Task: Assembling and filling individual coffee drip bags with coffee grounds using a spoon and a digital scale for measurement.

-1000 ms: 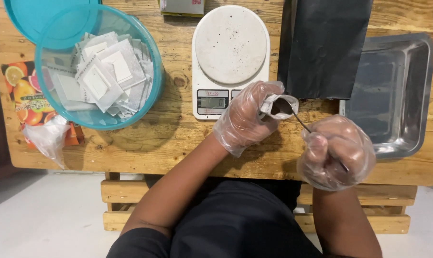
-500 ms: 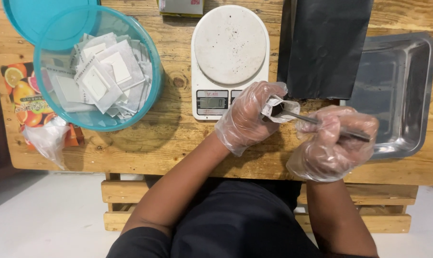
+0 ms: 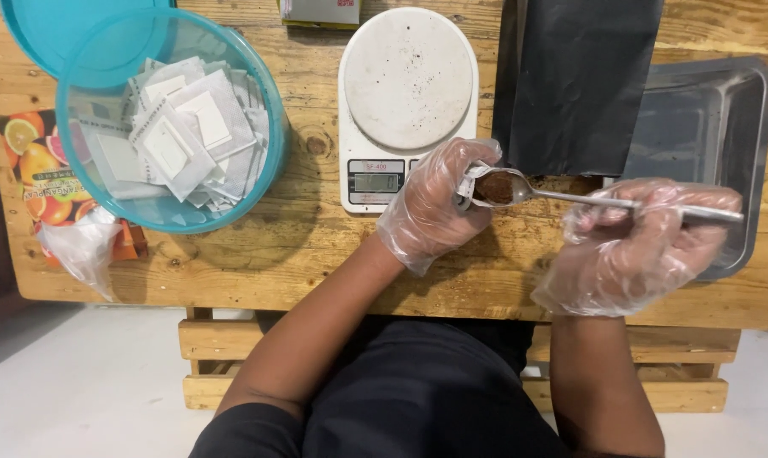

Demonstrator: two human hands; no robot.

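Note:
My left hand (image 3: 435, 208), in a clear plastic glove, pinches a small white paper sachet (image 3: 470, 178) open just below the white kitchen scale (image 3: 408, 102). My right hand (image 3: 642, 246), also gloved, grips the handle of a metal spoon (image 3: 570, 197). The spoon lies level, and its bowl, heaped with brown powder, sits at the mouth of the sachet. A black bag (image 3: 575, 80) lies just behind the spoon, with brown powder spilled at its lower edge.
A turquoise bowl (image 3: 261, 93) full of white sachets stands at the left, its lid (image 3: 36, 42) behind it. A steel tray (image 3: 710, 136) sits at the right. A fruit-printed packet (image 3: 36, 165) and crumpled clear plastic (image 3: 79, 250) lie at the table's left edge.
My right hand has swung out to the right and turned the spoon level. The spoon's loaded bowl has come to the sachet's mouth. My left hand has stayed put.

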